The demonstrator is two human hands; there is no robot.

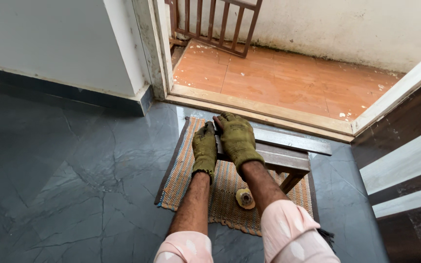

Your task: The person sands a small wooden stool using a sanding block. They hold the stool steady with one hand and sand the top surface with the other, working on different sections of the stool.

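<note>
Both my hands wear olive-green work gloves. My left hand (204, 148) grips the left end of a low wooden slatted stool (288, 156) that stands on a woven orange-striped mat (186, 170). My right hand (237, 139) lies flat over the same end of the stool's top slats, pressing on them; whether something is under the palm I cannot tell. A small yellowish roll (245, 198) with a dark core lies on the mat just below the stool, between my forearms.
Dark glossy marble floor (64, 185) surrounds the mat. A wooden threshold (249, 109) leads to an orange-tiled balcony (288, 83) with a wooden slatted frame (215, 24) leaning at the back. An open door (405, 160) stands at the right.
</note>
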